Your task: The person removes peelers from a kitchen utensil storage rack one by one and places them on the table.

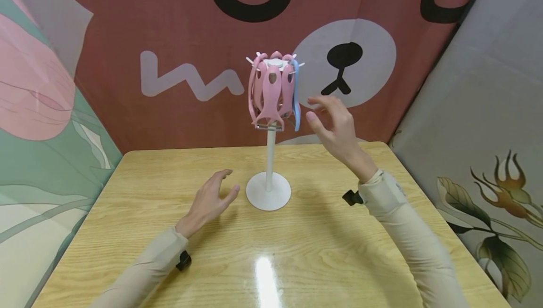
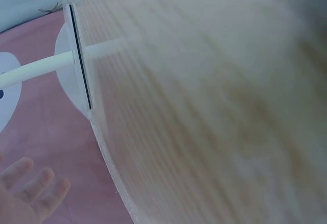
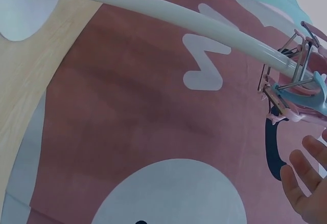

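A white stand [image 1: 270, 159] with a round base [image 1: 257, 197] rises from the table, its top ringed with short pegs. Several pink peelers [image 1: 271, 96] hang from these pegs, metal blades at their lower ends. One blue peeler [image 1: 296, 92] hangs on the right side among them. My right hand [image 1: 339, 131] is raised just right of the blue peeler, fingers loosely bent, holding nothing. Low over the table, left of the base, my left hand [image 1: 207, 203] has its fingers apart and nothing in them. The right wrist view catches the blades [image 3: 301, 83] beside the right fingertips.
The pale wooden table [image 1: 229, 251] ends at a back edge behind the stand. Beyond it hangs a reddish cloth [image 1: 182, 124] with a bear's face. Printed panels [image 1: 458, 110] stand along both sides. Each wrist carries a small black camera [image 1: 353, 198].
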A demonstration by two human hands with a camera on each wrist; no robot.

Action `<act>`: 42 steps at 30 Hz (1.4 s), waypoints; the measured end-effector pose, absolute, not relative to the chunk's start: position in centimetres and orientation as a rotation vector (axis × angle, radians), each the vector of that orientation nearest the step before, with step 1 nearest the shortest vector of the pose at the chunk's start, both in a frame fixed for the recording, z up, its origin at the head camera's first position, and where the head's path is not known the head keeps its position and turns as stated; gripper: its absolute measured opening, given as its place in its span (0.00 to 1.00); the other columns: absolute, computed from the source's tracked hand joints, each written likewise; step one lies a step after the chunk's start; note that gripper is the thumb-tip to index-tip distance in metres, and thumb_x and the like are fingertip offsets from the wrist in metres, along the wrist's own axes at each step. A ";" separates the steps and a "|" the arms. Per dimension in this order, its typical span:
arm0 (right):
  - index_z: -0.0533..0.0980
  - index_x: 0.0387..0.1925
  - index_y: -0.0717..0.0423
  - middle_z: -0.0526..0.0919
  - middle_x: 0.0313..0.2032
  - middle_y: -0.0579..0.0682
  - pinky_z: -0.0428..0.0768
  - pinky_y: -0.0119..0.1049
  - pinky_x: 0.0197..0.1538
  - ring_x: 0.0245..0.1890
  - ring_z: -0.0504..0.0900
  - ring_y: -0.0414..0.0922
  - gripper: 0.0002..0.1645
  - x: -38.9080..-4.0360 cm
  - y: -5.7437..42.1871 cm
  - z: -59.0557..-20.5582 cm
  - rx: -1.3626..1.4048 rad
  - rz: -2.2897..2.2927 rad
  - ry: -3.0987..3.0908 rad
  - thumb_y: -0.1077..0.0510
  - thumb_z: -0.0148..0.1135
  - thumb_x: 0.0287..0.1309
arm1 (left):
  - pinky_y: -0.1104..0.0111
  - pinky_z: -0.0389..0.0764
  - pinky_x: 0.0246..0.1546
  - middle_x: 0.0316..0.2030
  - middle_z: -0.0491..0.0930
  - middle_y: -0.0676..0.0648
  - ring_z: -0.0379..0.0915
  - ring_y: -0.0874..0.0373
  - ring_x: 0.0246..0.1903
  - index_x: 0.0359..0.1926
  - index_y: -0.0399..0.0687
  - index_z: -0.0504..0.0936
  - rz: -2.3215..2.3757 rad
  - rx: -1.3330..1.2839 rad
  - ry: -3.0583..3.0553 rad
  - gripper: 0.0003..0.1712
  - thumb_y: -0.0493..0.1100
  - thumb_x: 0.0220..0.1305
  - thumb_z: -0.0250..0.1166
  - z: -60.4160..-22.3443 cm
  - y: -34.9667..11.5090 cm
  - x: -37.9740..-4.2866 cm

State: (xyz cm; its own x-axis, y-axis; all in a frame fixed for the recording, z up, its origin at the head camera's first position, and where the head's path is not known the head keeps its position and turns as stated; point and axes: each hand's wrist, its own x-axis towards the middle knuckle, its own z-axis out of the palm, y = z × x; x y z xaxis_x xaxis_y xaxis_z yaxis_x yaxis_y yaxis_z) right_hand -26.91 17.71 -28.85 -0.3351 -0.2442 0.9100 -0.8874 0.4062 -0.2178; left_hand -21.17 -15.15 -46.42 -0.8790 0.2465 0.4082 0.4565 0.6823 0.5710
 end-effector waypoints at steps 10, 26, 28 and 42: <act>0.78 0.52 0.64 0.82 0.46 0.58 0.74 0.43 0.49 0.41 0.79 0.54 0.33 -26.8 17.3 -28.4 0.970 0.933 -1.817 0.38 0.53 0.70 | 0.45 0.76 0.52 0.63 0.72 0.40 0.71 0.43 0.59 0.68 0.42 0.68 -0.990 -0.578 -2.585 0.36 0.61 0.69 0.59 -46.0 -15.0 -21.3; 0.77 0.53 0.66 0.81 0.47 0.60 0.77 0.45 0.46 0.41 0.79 0.57 0.29 -26.8 16.8 -27.4 0.978 0.911 -1.834 0.43 0.53 0.72 | 0.47 0.75 0.54 0.62 0.72 0.41 0.71 0.44 0.59 0.68 0.40 0.66 -1.005 -0.629 -2.554 0.37 0.58 0.68 0.63 -45.2 -13.5 -21.7; 0.77 0.53 0.66 0.82 0.47 0.60 0.77 0.44 0.46 0.41 0.79 0.56 0.29 -26.8 16.7 -27.3 0.979 0.910 -1.831 0.43 0.52 0.72 | 0.47 0.75 0.54 0.62 0.73 0.41 0.71 0.45 0.59 0.68 0.39 0.67 -1.023 -0.627 -2.548 0.37 0.58 0.68 0.63 -45.0 -13.1 -21.8; 0.74 0.55 0.68 0.80 0.48 0.61 0.77 0.43 0.47 0.42 0.79 0.54 0.29 -26.8 16.2 -26.7 0.999 0.942 -1.849 0.45 0.52 0.72 | 0.49 0.75 0.55 0.62 0.73 0.42 0.70 0.46 0.60 0.68 0.40 0.65 -1.130 -0.645 -2.495 0.37 0.56 0.68 0.63 -44.4 -11.8 -22.5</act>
State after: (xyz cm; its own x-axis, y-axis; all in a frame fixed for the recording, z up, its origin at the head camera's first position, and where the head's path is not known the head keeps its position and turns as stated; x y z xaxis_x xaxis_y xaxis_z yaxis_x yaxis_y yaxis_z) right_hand -26.76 16.18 -26.74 -0.3550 -0.2772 0.8928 -0.8853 0.4066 -0.2258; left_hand -22.47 -11.79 -44.39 -0.8444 0.2662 0.4649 0.5250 0.5837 0.6194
